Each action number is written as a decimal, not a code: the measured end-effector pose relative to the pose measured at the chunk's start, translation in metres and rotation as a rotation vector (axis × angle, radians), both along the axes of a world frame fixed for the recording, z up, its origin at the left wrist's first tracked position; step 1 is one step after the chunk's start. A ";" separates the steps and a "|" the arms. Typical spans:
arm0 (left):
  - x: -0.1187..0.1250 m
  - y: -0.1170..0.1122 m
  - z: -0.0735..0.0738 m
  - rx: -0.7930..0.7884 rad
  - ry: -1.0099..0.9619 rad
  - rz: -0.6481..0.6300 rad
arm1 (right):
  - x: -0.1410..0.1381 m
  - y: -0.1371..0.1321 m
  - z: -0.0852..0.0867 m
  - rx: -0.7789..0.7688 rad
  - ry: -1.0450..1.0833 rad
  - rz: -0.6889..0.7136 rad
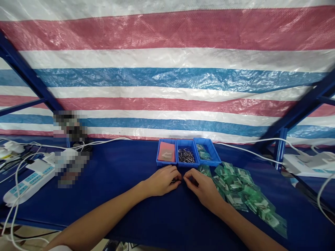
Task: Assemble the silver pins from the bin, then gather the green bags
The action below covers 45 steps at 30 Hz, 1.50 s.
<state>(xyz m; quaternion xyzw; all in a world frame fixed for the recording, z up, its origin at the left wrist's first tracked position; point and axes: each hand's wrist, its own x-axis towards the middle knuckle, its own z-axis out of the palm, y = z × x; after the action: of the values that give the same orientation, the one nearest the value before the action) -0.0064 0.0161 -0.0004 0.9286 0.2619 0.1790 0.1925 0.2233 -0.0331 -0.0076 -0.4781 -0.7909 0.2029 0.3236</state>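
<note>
My left hand (pixel 162 180) and my right hand (pixel 201 186) rest close together on the blue table cloth (pixel 125 195), fingertips nearly touching. Both are curled in a pinch around a small dark metal part (pixel 175 181) that is mostly hidden between the fingers. Just beyond them stand three small blue bins: the left bin (pixel 166 152) holds pink sheets, the middle bin (pixel 186 155) holds thin metal pins, the right bin (pixel 206 151) holds small green packets. A heap of green plastic bags (pixel 243 193) lies right of my right hand.
White power strips (pixel 28 177) and cables lie at the far left, another power strip (pixel 300 164) at the far right. Blue metal frame posts (pixel 281 144) stand at both sides. A red, white and blue striped tarp (pixel 167 87) hangs behind the table.
</note>
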 end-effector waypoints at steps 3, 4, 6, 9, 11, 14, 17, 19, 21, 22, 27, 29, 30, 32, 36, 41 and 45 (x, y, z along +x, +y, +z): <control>0.000 0.000 0.000 -0.001 -0.005 -0.001 | 0.000 0.000 0.000 0.003 -0.003 -0.004; 0.000 0.000 0.000 -0.004 -0.007 0.000 | 0.000 0.000 0.000 0.004 -0.004 0.001; 0.000 0.000 0.000 -0.009 -0.011 0.000 | 0.000 -0.001 0.001 0.008 -0.010 0.008; 0.000 -0.001 0.001 -0.010 -0.012 -0.004 | 0.000 -0.001 0.001 0.009 -0.015 0.005; -0.001 -0.001 0.001 -0.011 -0.014 -0.004 | 0.000 0.000 0.000 0.006 -0.010 -0.002; -0.001 -0.001 0.001 -0.004 -0.009 -0.010 | 0.001 0.001 -0.001 -0.003 -0.013 -0.018; -0.001 -0.001 0.000 0.010 -0.001 -0.025 | 0.001 0.002 -0.002 -0.028 -0.027 -0.016; -0.001 -0.001 -0.001 0.015 -0.004 -0.029 | 0.000 0.002 -0.001 -0.050 -0.024 -0.012; -0.001 -0.001 -0.001 0.013 -0.010 -0.032 | 0.000 0.001 0.001 -0.068 -0.012 -0.014; -0.001 -0.001 -0.002 0.011 -0.013 -0.033 | -0.001 0.001 0.002 -0.075 -0.004 -0.017; -0.001 -0.001 -0.002 -0.004 -0.024 -0.026 | -0.001 0.001 0.006 -0.132 0.050 -0.019; -0.001 -0.001 -0.002 -0.013 -0.031 -0.023 | 0.000 0.001 0.006 -0.146 0.066 -0.019; -0.001 -0.001 -0.002 -0.019 -0.034 -0.023 | 0.000 0.002 0.006 -0.154 0.071 -0.020; -0.001 -0.001 -0.002 -0.033 -0.040 -0.024 | 0.001 0.003 0.005 -0.178 0.074 -0.024; -0.002 0.000 -0.003 -0.043 -0.054 -0.030 | 0.002 0.003 0.006 -0.211 0.085 -0.021; -0.004 0.001 -0.001 -0.015 -0.049 -0.039 | 0.003 0.004 0.006 -0.207 0.119 -0.030; -0.006 0.002 0.003 0.029 -0.002 -0.065 | 0.003 0.003 0.006 -0.194 0.127 -0.031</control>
<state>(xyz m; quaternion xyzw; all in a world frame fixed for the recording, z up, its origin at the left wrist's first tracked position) -0.0123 0.0178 0.0023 0.9391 0.2289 0.1776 0.1849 0.2267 -0.0302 -0.0020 -0.5053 -0.7381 0.3033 0.3285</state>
